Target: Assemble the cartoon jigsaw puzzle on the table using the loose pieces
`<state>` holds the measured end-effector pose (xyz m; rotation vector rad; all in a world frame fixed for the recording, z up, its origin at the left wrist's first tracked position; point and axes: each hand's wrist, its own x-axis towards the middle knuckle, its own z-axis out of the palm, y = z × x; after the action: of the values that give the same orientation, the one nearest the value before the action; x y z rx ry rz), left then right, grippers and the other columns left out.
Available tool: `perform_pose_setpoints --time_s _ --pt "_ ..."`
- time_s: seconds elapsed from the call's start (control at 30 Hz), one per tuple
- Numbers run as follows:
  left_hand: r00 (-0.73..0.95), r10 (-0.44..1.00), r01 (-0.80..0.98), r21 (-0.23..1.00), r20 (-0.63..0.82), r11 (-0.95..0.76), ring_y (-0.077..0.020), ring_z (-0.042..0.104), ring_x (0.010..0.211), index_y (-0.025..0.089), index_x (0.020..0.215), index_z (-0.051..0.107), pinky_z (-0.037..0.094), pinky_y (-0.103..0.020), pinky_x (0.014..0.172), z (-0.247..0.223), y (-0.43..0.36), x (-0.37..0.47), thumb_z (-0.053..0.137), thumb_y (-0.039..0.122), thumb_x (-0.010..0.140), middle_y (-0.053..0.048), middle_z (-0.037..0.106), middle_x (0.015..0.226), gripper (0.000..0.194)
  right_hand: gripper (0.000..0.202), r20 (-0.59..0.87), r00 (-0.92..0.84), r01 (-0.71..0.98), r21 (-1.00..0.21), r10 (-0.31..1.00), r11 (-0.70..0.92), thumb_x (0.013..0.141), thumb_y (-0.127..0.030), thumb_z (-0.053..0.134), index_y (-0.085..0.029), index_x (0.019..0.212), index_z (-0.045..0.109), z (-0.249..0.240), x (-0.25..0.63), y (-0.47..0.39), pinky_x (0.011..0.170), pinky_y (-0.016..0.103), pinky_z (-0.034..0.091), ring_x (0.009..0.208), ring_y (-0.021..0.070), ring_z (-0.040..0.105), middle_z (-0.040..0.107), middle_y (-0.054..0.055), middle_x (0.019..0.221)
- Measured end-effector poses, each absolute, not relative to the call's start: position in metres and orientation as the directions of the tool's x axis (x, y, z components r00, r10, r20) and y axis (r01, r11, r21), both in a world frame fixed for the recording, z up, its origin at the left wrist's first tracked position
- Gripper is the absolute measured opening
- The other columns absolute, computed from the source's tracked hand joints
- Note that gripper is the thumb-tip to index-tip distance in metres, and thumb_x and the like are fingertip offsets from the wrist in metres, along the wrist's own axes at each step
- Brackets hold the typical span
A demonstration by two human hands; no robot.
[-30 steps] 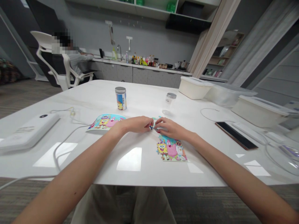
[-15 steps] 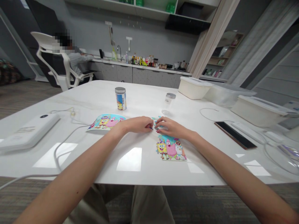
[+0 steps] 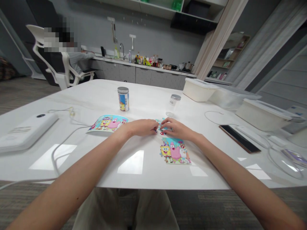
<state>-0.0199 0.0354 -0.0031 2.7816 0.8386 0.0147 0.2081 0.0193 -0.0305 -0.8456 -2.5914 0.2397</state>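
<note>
A partly joined cartoon puzzle (image 3: pixel 175 151) lies flat near the table's front, its left edge jagged. Small loose puzzle pieces (image 3: pixel 158 121) are just behind it, between the hands. My left hand (image 3: pixel 145 127) has its fingers pinched together at these pieces; what they hold is too small to name. Beside it, my right hand (image 3: pixel 174 127) rests over the pieces with its fingers bent and spread. A curved picture sheet (image 3: pixel 107 123) with the same characters lies left of my left hand. Behind stand a labelled jar (image 3: pixel 123 99) and a clear jar (image 3: pixel 174 103), both with silver lids.
The white table (image 3: pixel 153 179) carries a white device (image 3: pixel 28 131) and cables at left. At right are a dark phone-like slab (image 3: pixel 238 138), white bins (image 3: pixel 199 89) and a clear container (image 3: pixel 231 96). A person (image 3: pixel 78 60) sits at the back left.
The view has shifted slightly. My left fingers have moved a little at the pieces, and the small dark piece at their tips shows less clearly. My right fingers have shifted slightly.
</note>
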Motion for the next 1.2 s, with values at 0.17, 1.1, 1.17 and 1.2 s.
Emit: perform_pose_setpoints --time_s 0.17,1.1,1.17,1.2 --pt "0.848 0.528 0.521 0.251 -0.041 -0.816 -0.0157 0.053 0.081 0.018 0.091 0.056 0.038 -0.026 0.070 -0.0042 0.0359 -0.0187 0.051 0.018 0.084 -0.005 0.058 0.098 0.009 0.015 0.304 -0.742 0.529 -0.282 0.597 0.800 0.089 -0.023 0.056 -0.022 0.102 0.064 -0.0286 0.2105 0.0192 0.088 0.039 0.049 0.100 0.0214 0.057 0.057 0.009 0.108" --pt "0.861 0.508 0.483 0.287 0.014 -0.827 -0.0142 0.058 0.077 0.018 0.099 0.060 0.040 -0.023 0.065 -0.0004 0.0363 -0.0224 0.057 0.014 0.081 -0.002 0.066 0.088 0.019 0.014 0.228 -0.756 0.534 -0.327 0.613 0.780 0.089 -0.029 0.058 -0.021 0.097 0.065 -0.0209 0.2159 0.0176 0.090 0.038 0.048 0.102 0.0203 0.057 0.056 0.009 0.111" --pt "0.855 0.518 0.496 0.277 0.008 -0.823 -0.0137 0.058 0.074 0.018 0.094 0.061 0.039 -0.023 0.064 0.0015 0.0365 -0.0242 0.058 0.016 0.081 -0.002 0.066 0.085 0.013 0.013 0.231 -0.750 0.546 -0.311 0.619 0.778 0.089 -0.028 0.057 -0.022 0.097 0.065 -0.0209 0.2169 0.0178 0.089 0.037 0.048 0.101 0.0198 0.058 0.057 0.008 0.110" --pt "0.854 0.520 0.500 0.270 0.004 -0.823 -0.0136 0.058 0.074 0.018 0.092 0.061 0.040 -0.022 0.064 0.0022 0.0369 -0.0250 0.058 0.016 0.082 -0.002 0.066 0.085 0.011 0.013 0.238 -0.739 0.564 -0.294 0.630 0.772 0.089 -0.028 0.056 -0.022 0.098 0.064 -0.0209 0.2178 0.0182 0.089 0.036 0.048 0.101 0.0198 0.058 0.057 0.008 0.109"
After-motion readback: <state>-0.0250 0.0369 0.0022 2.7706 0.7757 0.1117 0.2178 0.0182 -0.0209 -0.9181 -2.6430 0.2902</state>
